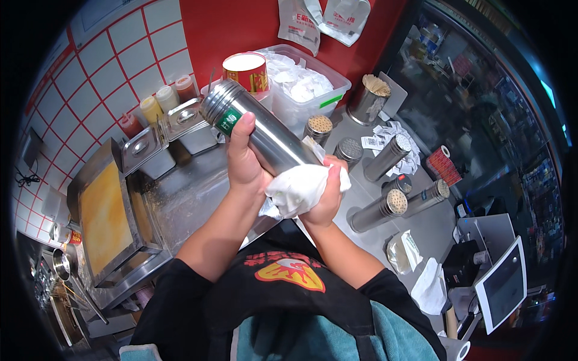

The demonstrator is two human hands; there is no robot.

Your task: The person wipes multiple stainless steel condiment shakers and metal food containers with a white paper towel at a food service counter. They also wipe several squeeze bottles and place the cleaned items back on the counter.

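Note:
Held tilted before my chest is a steel shaker canister, its ridged top end up and to the left. My left hand grips its side, thumb beside a green label that bears writing. With my right hand I press a crumpled white cloth or paper wipe around the lower end, which it hides. To the right stand several more steel shakers with perforated lids, among them a tall one, one near the back and one with a white top.
On the left sits a griddle-like appliance. Behind the steel work surface are lidded steel pans and sauce bottles. A plastic bin of white paper bags, a pot of wooden sticks, crumpled receipts and a screen are also around.

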